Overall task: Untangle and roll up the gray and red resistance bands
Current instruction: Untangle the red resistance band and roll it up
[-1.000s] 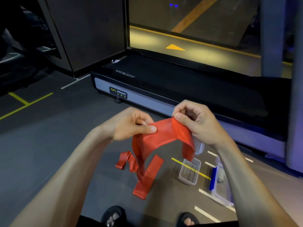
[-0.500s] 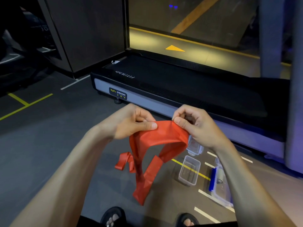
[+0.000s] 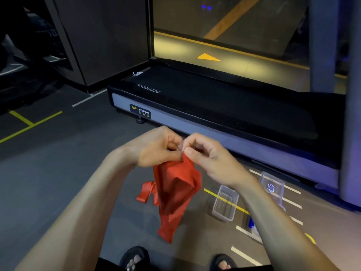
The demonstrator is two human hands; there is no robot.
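A red resistance band [image 3: 175,190] hangs in folds from both my hands, in front of me above the floor. My left hand [image 3: 158,147] and my right hand [image 3: 205,151] are close together, fingertips almost touching, each pinching the band's top edge. The band's lower end dangles down to about my feet. A further red strip [image 3: 145,193] shows behind it to the left, low over the floor. No gray band is in view.
A black treadmill [image 3: 214,106] with a grey side rail stands just ahead. Two clear plastic boxes [image 3: 224,204] [image 3: 272,185] stand on the dark floor at the right, with a blue-edged lid [image 3: 252,223] partly behind my right arm. My sandalled feet [image 3: 134,259] are at the bottom.
My hands have come together from about a band's width apart, and the red band now hangs bunched and folded below them instead of spread in an arch.
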